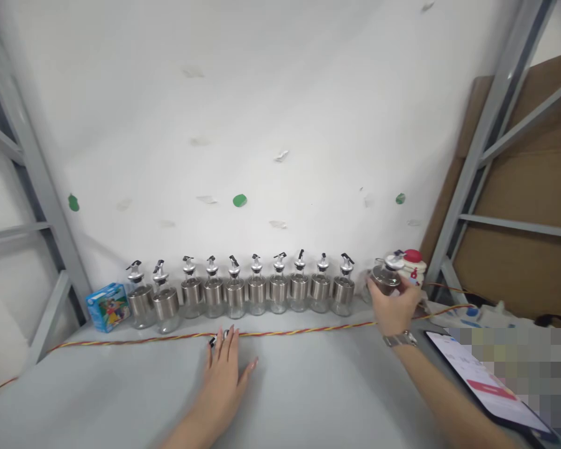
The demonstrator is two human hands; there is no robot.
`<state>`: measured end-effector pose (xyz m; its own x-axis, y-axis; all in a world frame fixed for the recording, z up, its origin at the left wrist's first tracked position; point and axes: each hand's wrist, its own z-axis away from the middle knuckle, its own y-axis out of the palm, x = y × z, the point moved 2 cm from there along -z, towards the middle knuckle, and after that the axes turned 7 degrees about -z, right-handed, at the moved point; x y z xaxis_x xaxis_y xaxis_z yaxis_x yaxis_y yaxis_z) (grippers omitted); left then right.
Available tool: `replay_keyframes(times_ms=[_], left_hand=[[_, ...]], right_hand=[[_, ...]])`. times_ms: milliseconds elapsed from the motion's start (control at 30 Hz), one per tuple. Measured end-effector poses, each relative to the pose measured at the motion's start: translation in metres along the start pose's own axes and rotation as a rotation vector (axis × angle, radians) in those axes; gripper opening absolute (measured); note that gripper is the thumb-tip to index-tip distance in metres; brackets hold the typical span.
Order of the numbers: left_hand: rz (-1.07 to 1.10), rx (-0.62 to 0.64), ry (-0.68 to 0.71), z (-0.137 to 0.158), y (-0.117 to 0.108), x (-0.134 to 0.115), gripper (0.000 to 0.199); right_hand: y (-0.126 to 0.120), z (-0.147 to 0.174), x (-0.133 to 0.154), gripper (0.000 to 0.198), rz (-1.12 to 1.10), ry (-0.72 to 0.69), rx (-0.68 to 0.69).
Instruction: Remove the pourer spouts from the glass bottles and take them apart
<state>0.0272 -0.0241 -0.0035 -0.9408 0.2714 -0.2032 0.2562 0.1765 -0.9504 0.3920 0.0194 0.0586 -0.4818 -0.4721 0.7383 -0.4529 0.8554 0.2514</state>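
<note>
On the right, my right hand point(395, 312) is wrapped around a glass oil dispenser bottle point(386, 276) with a metal pour spout. The hand hides the lower part of that bottle. My left hand point(222, 377) lies with fingers stretched out on the grey table point(303, 386), near the twisted red and yellow wire point(290, 332). A small black and white thing point(212, 341) shows beside its fingertips; I cannot make out what it is. Several matching oil dispenser bottles point(278, 293) with steel sleeves stand upright in a row along the wall.
A blue picture box point(106, 307) stands at the row's left end. Behind my right hand is a white jar with a red lid point(412, 265). A tablet-like screen point(489, 380) lies at the right, near white power strips point(495, 316). Grey metal posts point(474, 149) flank the table.
</note>
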Motion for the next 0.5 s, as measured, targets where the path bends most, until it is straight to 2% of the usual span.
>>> replay_keyframes(times_ms=[67,100,133,233,300,367,500], left_hand=[[0.101,-0.067,0.008,0.000,-0.004,-0.002,0.064],[0.182,-0.097,0.018,0.000,-0.006,-0.004,0.060],[0.286,-0.115,0.029,0.001,-0.010,-0.008,0.055],[0.715,-0.074,0.005,0.004,-0.019,-0.020,0.044],[0.988,-0.036,-0.059,0.007,-0.024,-0.027,0.044],[1.150,-0.037,-0.101,0.009,-0.027,-0.030,0.045],[1.210,-0.038,-0.107,0.007,-0.032,-0.028,0.042]], right_hand=[[-0.006,0.011,0.024,0.069,-0.085,0.003,-0.007],[-0.006,0.018,0.035,0.067,-0.227,0.104,0.097],[-0.006,0.028,0.044,0.059,-0.336,0.245,0.198],[-0.003,0.068,0.072,0.033,-0.585,0.807,0.559],[-0.002,0.101,0.088,0.032,-0.678,1.191,0.817],[-0.004,0.129,0.101,0.035,-0.805,1.410,0.986],[-0.011,0.166,0.106,0.049,-0.822,1.744,1.297]])
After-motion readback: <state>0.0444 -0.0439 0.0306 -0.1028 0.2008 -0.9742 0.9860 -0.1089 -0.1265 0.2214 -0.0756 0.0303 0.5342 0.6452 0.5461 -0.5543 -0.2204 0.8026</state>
